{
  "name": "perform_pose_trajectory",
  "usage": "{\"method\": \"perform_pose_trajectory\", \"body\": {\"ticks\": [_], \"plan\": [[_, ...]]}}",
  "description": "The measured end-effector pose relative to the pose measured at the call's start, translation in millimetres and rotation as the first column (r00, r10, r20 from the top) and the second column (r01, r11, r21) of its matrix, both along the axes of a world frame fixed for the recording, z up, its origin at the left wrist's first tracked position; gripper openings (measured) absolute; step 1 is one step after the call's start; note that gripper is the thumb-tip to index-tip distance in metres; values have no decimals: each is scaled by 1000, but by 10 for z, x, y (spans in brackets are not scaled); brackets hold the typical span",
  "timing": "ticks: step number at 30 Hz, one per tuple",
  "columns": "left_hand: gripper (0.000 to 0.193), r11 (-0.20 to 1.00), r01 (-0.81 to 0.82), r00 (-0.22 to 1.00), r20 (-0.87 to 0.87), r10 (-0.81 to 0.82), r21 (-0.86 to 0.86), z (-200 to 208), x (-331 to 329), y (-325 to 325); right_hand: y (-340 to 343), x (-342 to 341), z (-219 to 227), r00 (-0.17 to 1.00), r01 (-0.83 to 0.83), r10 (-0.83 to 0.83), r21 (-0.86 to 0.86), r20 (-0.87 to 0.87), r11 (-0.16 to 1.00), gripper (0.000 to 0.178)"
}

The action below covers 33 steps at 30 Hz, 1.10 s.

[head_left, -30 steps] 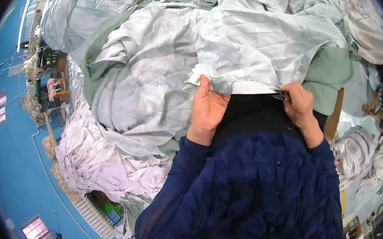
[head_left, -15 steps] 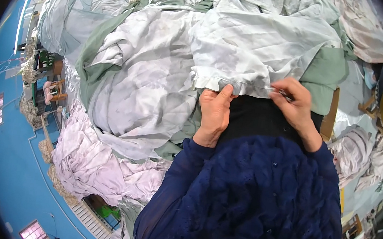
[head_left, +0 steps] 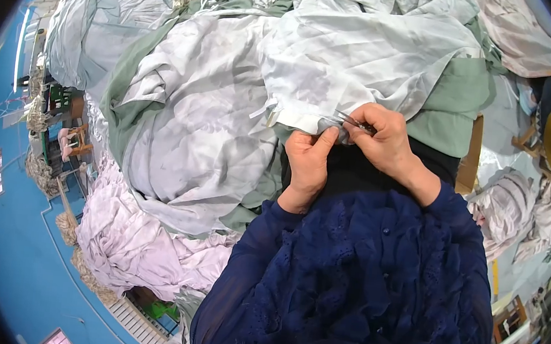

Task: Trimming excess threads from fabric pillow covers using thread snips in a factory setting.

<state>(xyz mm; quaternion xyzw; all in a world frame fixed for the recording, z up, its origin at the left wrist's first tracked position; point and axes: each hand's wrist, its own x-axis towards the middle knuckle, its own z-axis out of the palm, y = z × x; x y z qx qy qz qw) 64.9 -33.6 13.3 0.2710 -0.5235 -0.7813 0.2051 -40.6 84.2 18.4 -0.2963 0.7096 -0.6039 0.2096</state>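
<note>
Nearest was the person's navy blouse (head_left: 346,265), with black fabric (head_left: 382,168) showing between it and the work. Just beyond, the left hand (head_left: 307,162) pinched the near edge of a pale cloth (head_left: 367,51) between thumb and fingers. Its grip was pressed together on a bunched part of the hem. The right hand (head_left: 379,139) was close beside it, its grip closed around small metal snips (head_left: 347,118), whose points stuck out leftward over the edge; whether the blades were parted could not be told.

The handling of this hem looked underway rather than finished: a short white stretch lay exposed left of the thumbs, while the rest was folded or covered by the fingers. No cut end could be made out, so how much of the edge was done stayed unclear.

The pale cloth spread away from the hands, with green fabric (head_left: 451,99) at its right. Farther out, a pinkish-white heap (head_left: 149,246) lay to the left and a crumpled pile (head_left: 504,210) to the right; whether either had been worked could not be judged.
</note>
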Motion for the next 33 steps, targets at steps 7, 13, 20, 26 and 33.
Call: {"method": "perform_pose_trajectory", "body": {"ticks": [7, 13, 20, 26, 33], "plan": [[13, 989, 9, 1000, -16, -7, 146, -67, 33, -8, 90, -27, 10, 960, 28, -24, -11, 277, 1000, 7], [15, 985, 10, 1000, 6, -11, 171, -89, 59, -40, 167, -106, 31, 880, 147, -53, -164, 472, 975, 12], [19, 954, -10, 1000, -13, 14, 301, -121, 74, -68, 473, -286, 111, 786, 248, -10, -300, 619, 921, 19], [19, 949, -12, 1000, 12, 8, 314, -43, 45, -32, 405, -202, 290, 923, -6, 19, -34, 385, 999, 8], [10, 997, 24, 998, 54, -28, 69, 52, 17, 54, 136, -51, 56, 1000, -2, 2, 49, 4, 999, 15]]}}
